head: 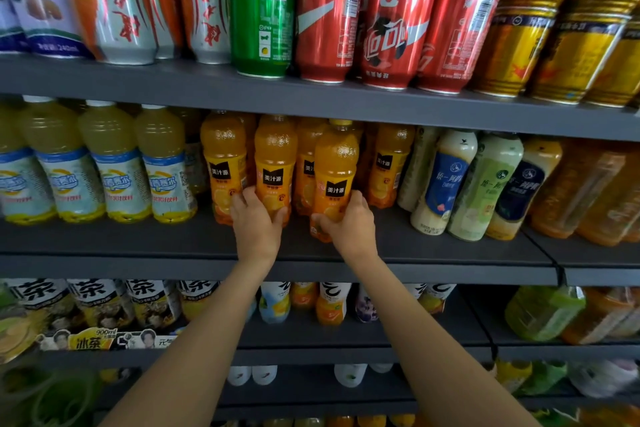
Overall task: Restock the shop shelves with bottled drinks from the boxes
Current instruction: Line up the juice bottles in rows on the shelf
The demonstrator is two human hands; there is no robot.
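Note:
Several orange juice bottles with black labels stand on the middle grey shelf (433, 250). My left hand (257, 224) grips the lower part of one orange juice bottle (275, 163) in the front row. My right hand (349, 225) grips the base of another orange juice bottle (336, 166), which stands nearer the shelf's front edge than its neighbours. More orange bottles (391, 163) stand behind and to the right. No boxes are in view.
Pale yellow drink bottles (107, 166) fill the shelf's left side, milky tea bottles (446, 180) the right. Cans (329, 14) line the shelf above, close over the bottle caps. Tea bottles (104, 302) and other drinks sit on lower shelves.

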